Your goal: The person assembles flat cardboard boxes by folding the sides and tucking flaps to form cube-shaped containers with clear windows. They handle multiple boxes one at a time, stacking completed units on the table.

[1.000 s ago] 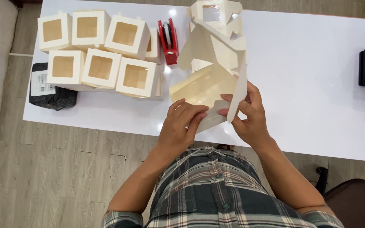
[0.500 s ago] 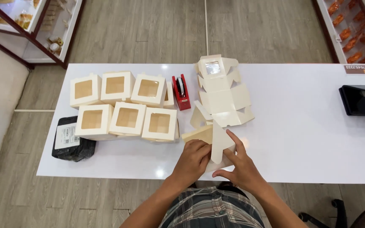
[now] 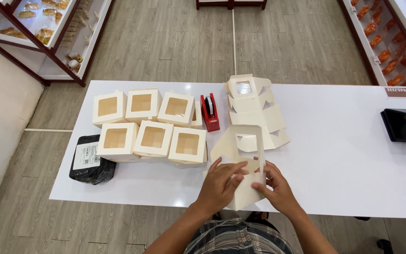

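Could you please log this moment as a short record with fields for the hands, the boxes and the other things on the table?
left hand: on the box blank, near edge of the table
right hand: grips the blank's right side
flat blanks: stacked behind it
folded boxes: six or more, windowed, in two rows on the left
tape dispenser: red, between boxes and blanks
black bag: left edge

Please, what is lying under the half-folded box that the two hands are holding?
Under the half-folded box only the white table shows around its edges. The left hand and right hand press on it. The box covers whatever lies directly beneath.
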